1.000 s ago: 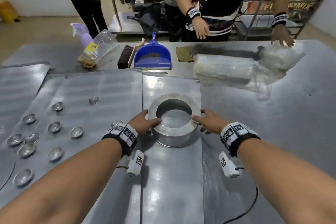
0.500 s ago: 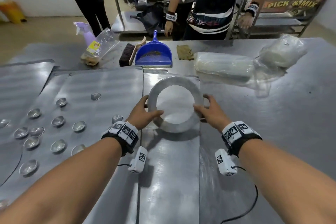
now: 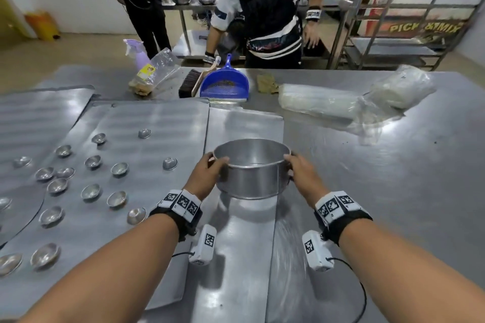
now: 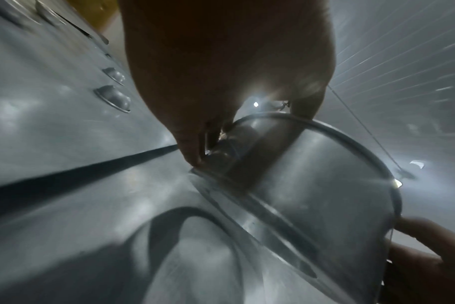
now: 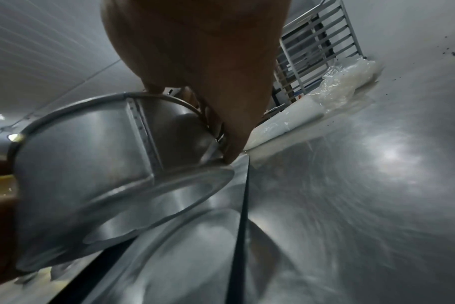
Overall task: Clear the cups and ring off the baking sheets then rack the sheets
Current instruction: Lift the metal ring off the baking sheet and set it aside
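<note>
A wide metal ring [image 3: 252,176] hangs in the air above a narrow baking sheet [image 3: 236,265], its shadow on the sheet below. My left hand [image 3: 207,173] grips its left wall and my right hand [image 3: 301,174] grips its right wall, thumbs at the rim. In the left wrist view the ring [image 4: 312,195] runs from my left hand [image 4: 195,152] to the other hand. The right wrist view has the ring [image 5: 96,164] with a riveted seam under my right hand [image 5: 221,144]. Several small metal cups [image 3: 91,191] lie scattered on the wide baking sheet [image 3: 162,123] at left.
At the table's far edge lie a blue dustpan [image 3: 225,85], a brush [image 3: 189,84], a purple spray bottle [image 3: 137,56], a plastic bag [image 3: 154,68] and wrapped plastic bundles [image 3: 320,103]. A person in an apron [image 3: 265,8] stands beyond. A metal rack [image 3: 409,21] stands at back right.
Both hands have lifted the ring off the narrow sheet, tilted it up, then levelled it in the air. The person opposite has taken their hands off the table.
</note>
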Demonstrator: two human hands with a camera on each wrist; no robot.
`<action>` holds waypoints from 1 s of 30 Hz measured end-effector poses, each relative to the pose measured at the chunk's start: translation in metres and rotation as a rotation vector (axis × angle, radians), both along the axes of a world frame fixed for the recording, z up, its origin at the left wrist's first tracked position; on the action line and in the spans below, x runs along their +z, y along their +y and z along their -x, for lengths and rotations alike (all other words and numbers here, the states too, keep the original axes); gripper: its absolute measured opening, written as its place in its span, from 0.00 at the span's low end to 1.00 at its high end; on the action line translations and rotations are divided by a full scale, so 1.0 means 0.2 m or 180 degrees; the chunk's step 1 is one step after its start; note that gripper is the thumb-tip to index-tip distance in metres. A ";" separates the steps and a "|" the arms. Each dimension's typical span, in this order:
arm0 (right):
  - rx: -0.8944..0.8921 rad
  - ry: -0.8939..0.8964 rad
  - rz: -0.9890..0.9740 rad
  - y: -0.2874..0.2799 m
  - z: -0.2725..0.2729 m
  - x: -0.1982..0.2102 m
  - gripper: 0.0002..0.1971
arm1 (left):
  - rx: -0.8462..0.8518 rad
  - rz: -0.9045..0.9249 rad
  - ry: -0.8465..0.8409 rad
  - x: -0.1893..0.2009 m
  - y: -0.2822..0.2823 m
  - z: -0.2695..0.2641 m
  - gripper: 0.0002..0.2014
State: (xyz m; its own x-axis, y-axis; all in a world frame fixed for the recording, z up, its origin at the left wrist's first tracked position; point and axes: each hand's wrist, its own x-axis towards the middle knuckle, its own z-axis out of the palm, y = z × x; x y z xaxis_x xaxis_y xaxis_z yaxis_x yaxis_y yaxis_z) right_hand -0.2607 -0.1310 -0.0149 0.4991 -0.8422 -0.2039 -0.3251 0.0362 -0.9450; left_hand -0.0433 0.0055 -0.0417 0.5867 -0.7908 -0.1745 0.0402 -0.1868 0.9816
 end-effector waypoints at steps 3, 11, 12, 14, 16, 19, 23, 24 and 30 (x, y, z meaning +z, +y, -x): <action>0.0092 -0.0008 -0.0147 0.01 0.04 -0.11 0.18 | -0.0086 0.0007 -0.0009 -0.05 0.05 0.02 0.25; 0.0469 0.0136 -0.0213 0.10 0.14 -0.21 0.30 | -0.0389 -0.0134 -0.0146 -0.14 0.16 0.03 0.32; 0.0517 0.0180 -0.0168 0.10 0.15 -0.21 0.30 | -0.0426 -0.0196 -0.0186 -0.15 0.17 0.02 0.33; 0.0560 0.0241 -0.0114 0.11 0.15 -0.22 0.32 | -0.0476 -0.0291 -0.0266 -0.15 0.18 0.02 0.32; 0.0585 0.0367 -0.0028 0.11 0.16 -0.23 0.33 | -0.0475 -0.0344 -0.0276 -0.15 0.19 0.03 0.29; 0.0646 0.0577 0.0159 0.09 0.15 -0.22 0.37 | -0.0491 -0.0482 -0.0332 -0.14 0.18 0.02 0.29; 0.0750 0.1046 0.0552 0.08 0.14 -0.16 0.26 | -0.0450 -0.0683 -0.0578 -0.13 0.17 0.01 0.31; 0.0763 0.1131 0.0589 0.08 0.14 -0.14 0.24 | -0.0403 -0.0730 -0.0645 -0.12 0.17 0.02 0.31; 0.0762 0.1394 0.1048 0.11 0.13 0.01 0.24 | -0.0101 -0.1113 -0.0999 -0.09 0.19 0.05 0.33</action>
